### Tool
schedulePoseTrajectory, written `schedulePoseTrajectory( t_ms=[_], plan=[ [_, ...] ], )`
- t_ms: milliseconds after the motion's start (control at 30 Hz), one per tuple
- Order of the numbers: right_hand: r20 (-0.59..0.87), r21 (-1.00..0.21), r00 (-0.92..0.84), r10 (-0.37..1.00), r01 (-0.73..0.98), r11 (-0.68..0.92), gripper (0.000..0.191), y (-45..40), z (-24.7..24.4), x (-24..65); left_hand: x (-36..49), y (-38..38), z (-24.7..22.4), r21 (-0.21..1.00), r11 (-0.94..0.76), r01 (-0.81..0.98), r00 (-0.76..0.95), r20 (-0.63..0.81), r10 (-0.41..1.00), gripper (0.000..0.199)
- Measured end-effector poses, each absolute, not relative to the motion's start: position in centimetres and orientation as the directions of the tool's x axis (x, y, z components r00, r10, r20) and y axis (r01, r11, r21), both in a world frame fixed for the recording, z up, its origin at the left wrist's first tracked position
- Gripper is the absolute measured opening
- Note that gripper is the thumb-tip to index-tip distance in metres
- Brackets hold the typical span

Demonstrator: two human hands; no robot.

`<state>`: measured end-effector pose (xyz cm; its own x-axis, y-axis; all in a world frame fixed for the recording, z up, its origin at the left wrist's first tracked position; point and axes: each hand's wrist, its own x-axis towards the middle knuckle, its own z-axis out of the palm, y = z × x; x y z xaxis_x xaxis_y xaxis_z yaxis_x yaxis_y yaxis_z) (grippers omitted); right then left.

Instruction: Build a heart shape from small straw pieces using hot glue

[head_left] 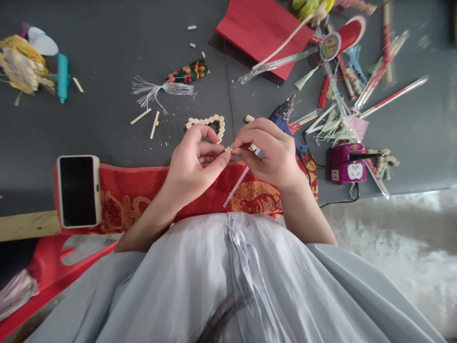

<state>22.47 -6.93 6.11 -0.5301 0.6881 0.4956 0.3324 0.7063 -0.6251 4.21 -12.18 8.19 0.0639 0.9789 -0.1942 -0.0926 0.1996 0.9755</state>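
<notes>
A tiny cream flower-shaped piece point(228, 149) is pinched between the fingertips of my left hand point(194, 164) and my right hand point(267, 150), above the table edge. Both hands are closed on it. Just behind my left hand lies a ring of small cream flower-like pieces point(222, 125), partly hidden by the fingers. Beside my right hand rests a blue glue gun point(283, 121), partly covered by that hand. A translucent stick point(236, 186) slants across the red towel point(210, 195) below the hands. One short cream stick point(249, 118) sits close behind my right fingers.
At left are a phone point(78, 190), a turquoise tube point(62, 78) and loose cream sticks point(154, 125). White threads point(157, 89) lie further back. A red sheet point(264, 35), a red thread spool point(348, 35), wrapped sticks and tassels crowd the right, near a purple socket block point(346, 164) with cables.
</notes>
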Motion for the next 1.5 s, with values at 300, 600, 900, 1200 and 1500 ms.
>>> schedulePoseTrajectory(
  t_ms=[300,600,900,1200,1500],
  plan=[
    [0.504,-0.627,-0.502,0.703,0.348,0.697,0.008,-7.0,6.7,22.9,4.3,-12.2,8.4,0.990,0.135,-0.039,0.040,-0.134,0.990,0.029],
    [0.564,-0.551,-0.508,0.651,0.356,0.755,0.012,-7.3,6.9,22.4,4.3,-12.3,8.3,0.991,0.077,0.114,0.012,-0.079,0.997,0.027],
    [0.604,-0.550,-0.500,0.620,0.302,0.779,0.007,-7.1,6.4,22.4,4.3,-12.3,8.3,0.974,0.069,0.214,0.020,-0.075,0.997,0.028],
    [0.582,-0.594,-0.491,0.648,0.287,0.751,0.009,-7.1,6.1,22.4,4.4,-12.3,8.8,0.974,0.117,0.192,0.012,-0.122,0.992,0.028],
    [0.584,-0.660,-0.437,0.684,0.234,0.714,0.010,-6.9,5.9,22.3,4.3,-12.0,8.2,0.982,0.119,0.146,0.048,-0.128,0.991,0.025]
  ],
)
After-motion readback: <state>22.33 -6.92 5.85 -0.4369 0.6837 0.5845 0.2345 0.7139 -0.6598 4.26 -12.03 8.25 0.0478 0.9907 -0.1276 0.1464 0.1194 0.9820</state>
